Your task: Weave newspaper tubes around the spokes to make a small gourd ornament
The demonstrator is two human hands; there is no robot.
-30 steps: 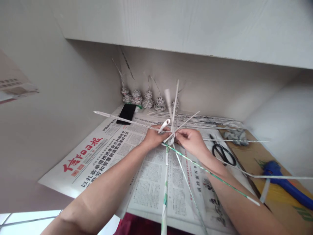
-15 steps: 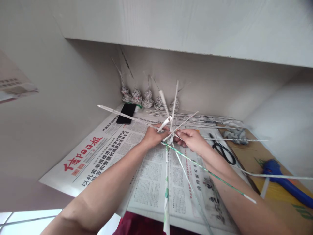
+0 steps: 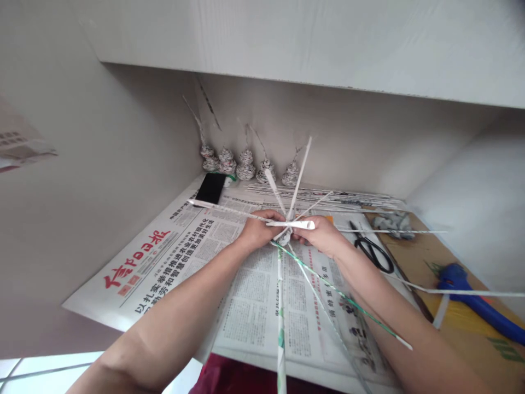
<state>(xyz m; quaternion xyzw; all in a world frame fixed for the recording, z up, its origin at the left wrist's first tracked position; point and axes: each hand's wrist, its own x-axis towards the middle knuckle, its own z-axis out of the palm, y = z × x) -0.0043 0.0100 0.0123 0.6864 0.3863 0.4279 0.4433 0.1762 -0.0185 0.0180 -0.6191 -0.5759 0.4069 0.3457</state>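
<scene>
Between my hands is a small woven paper piece [image 3: 284, 236], with rolled paper tubes sticking out of it in all directions. My left hand [image 3: 262, 229] closes round its left side, fingers partly hidden behind the tubes. On the other side, my right hand [image 3: 322, 234] is closed at the piece, its fingertips partly covered by a thick white paper tube [image 3: 301, 224] that lies across toward it. A green-and-white tube [image 3: 344, 298] slants down over my right forearm. Another tube [image 3: 281, 339] with green patches points straight toward me.
Newspaper [image 3: 180, 257] covers the table. Several gourd-shaped woven paper pieces [image 3: 246, 167] stand along the back wall, near a black phone [image 3: 210, 189]. Paper sticks [image 3: 344, 198] lie behind my hands. At right are scissors [image 3: 373, 254], a crumpled grey bundle [image 3: 391, 223] and a blue glue gun [image 3: 471, 301].
The thick white tube has swung from pointing up and right to lying nearly level across toward my right hand. The left-pointing tube has shifted right, and an upright one leans further right.
</scene>
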